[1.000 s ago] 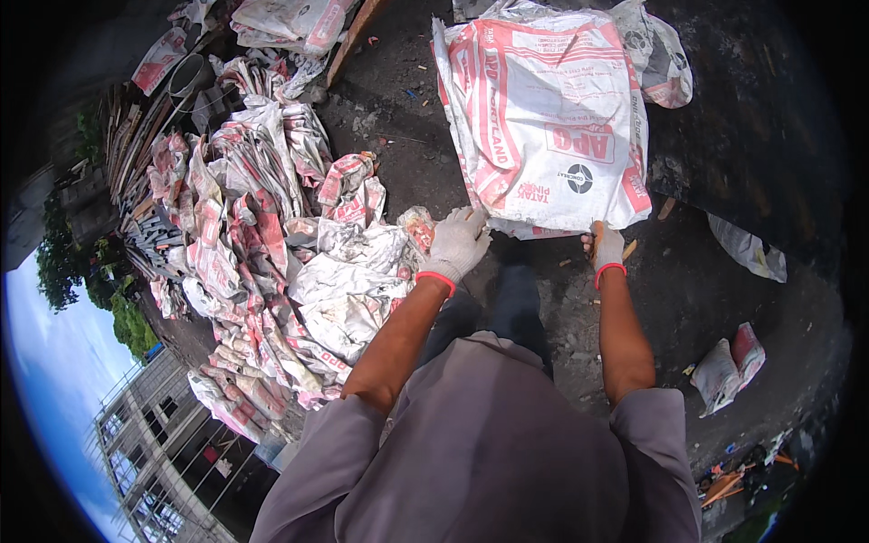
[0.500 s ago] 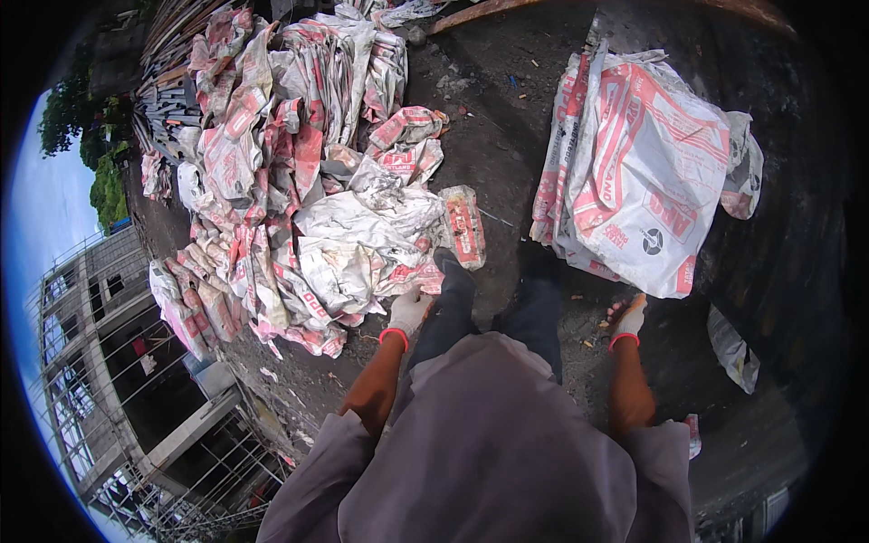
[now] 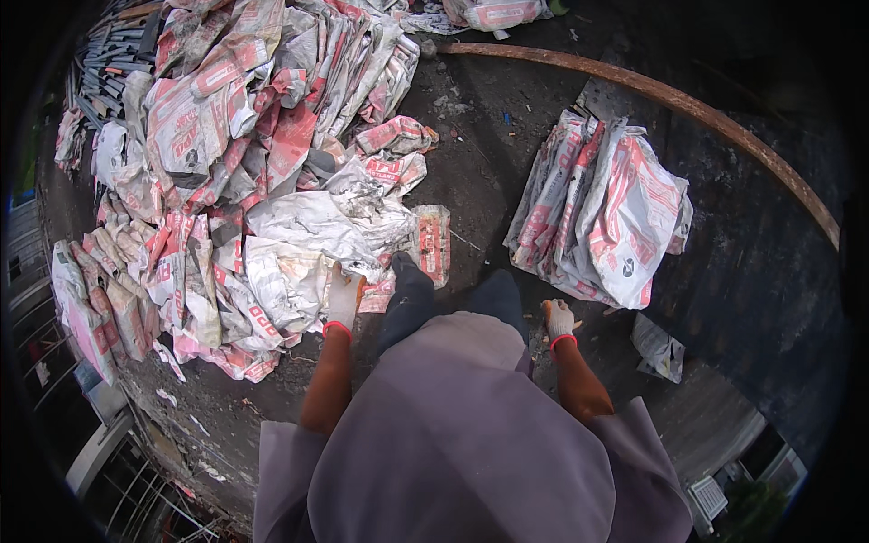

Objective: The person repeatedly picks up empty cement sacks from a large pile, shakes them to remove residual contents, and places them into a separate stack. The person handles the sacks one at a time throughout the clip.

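The person's own grey-clad torso fills the lower middle of the frame and hides the ground beneath it; the legs show only as dark trousers above it. The black fisheye rim cuts off the big heap of crumpled sacks [image 3: 235,172] along the upper left, so where it ends cannot be seen. The palm side of each glove is turned away.

The left hand [image 3: 343,299], in a white glove with a red cuff, sits left of centre with its fingers curled onto the edge of a pale crumpled sack [image 3: 308,235] at the near side of the heap; it looks closed on that edge, though the grip itself is hidden under the glove.

The right hand [image 3: 559,320], gloved the same, hangs right of centre, loosely curled and holding nothing, just below the smaller stack of sacks [image 3: 602,213] lying on the dark floor [image 3: 751,271]. A rusty curved bar [image 3: 688,104] runs across the upper right.
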Tool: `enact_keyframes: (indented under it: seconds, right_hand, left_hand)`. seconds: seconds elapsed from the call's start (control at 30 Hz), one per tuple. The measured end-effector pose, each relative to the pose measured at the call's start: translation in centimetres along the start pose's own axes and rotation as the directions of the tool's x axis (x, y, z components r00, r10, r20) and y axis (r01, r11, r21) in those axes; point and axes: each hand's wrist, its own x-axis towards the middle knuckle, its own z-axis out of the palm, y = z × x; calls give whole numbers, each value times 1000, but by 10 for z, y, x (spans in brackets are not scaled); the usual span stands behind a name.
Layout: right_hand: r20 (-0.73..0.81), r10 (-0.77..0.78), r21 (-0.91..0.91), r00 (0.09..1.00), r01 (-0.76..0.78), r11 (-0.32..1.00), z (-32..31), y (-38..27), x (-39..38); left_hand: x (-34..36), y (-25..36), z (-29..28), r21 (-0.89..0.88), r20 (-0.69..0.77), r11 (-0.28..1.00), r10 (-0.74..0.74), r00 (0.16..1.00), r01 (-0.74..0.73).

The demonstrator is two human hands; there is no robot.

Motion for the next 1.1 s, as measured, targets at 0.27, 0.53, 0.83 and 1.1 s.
enact_keyframes:
  seconds: [0.27, 0.53, 0.83, 1.1]
  right_hand:
    - [280, 63, 74, 958, -87, 993, 108, -151, 69]
    - [398, -215, -305, 892, 349, 886, 291, -275, 195]
    - [665, -448, -543, 597, 799, 259, 495, -453, 283]
    - [724, -379, -548, 577, 814, 192, 603, -451, 315]
  left_hand:
    - [14, -79, -111, -213, -163, 891, -437, 885, 401]
    - [-69, -81, -52, -435, -309, 675, -734, 605, 596]
    - [-13, -7, 55, -561, -103, 575, -762, 639, 596]
    - [-16, -6, 73, -619, -85, 416, -879, 469, 666]
